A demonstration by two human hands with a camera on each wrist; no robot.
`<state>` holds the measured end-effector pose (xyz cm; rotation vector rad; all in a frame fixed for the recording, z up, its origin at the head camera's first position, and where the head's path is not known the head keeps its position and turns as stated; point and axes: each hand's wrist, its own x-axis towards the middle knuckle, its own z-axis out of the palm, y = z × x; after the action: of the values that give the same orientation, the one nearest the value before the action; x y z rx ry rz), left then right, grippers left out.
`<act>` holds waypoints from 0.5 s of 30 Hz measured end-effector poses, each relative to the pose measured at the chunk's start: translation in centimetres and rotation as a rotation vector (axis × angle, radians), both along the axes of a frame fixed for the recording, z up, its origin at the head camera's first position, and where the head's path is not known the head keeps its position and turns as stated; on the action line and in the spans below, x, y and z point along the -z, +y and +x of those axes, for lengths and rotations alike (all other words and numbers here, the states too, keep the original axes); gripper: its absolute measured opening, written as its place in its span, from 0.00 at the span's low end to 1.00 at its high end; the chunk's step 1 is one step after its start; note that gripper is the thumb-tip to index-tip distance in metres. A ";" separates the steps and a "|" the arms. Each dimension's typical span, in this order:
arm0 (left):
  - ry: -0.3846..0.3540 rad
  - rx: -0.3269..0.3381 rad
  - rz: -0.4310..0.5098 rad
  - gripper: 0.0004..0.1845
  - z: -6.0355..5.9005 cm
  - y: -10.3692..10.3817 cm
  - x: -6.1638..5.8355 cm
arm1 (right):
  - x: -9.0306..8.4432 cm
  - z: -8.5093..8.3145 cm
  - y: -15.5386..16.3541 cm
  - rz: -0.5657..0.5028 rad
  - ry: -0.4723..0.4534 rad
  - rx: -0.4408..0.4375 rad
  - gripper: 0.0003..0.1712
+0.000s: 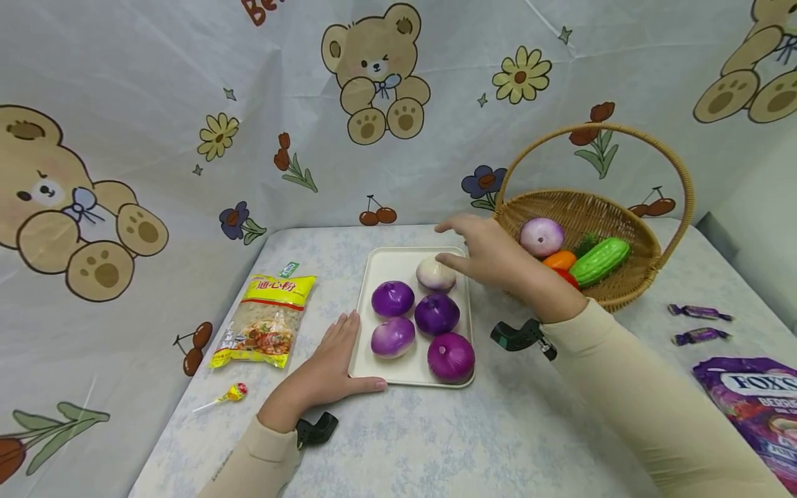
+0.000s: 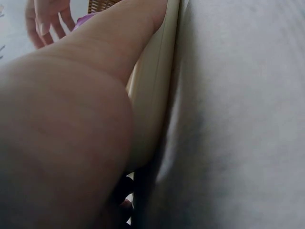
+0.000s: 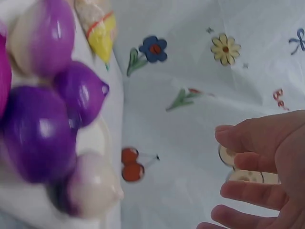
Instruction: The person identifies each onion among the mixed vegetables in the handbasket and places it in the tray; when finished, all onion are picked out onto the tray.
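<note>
The left hand lies flat on the table, fingers straight, touching the left edge of the white tray. Five onions sit on the tray. The palest onion is at the back. The right hand hangs over it, fingers spread, holding nothing. Just right stands a basket with one more onion. A yellow noodle bag lies left, and two candies lie right.

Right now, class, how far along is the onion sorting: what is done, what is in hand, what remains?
Done: five onions sit on the tray, the palest at the back. In hand: nothing; the right hand hovers open over it, while the left hand rests against the tray's edge. Left: one onion lies in the basket.
</note>
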<state>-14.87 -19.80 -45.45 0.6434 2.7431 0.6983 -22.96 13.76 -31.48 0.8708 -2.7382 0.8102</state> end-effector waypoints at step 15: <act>0.008 0.007 0.006 0.76 0.0 0.1 0.0 | -1.2 -3.0 9.9 0.188 -0.115 0.164 0.33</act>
<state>-14.87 -19.68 -45.47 0.6583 2.7457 0.7043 -25.97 23.62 -30.26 0.6367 -2.9766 0.5972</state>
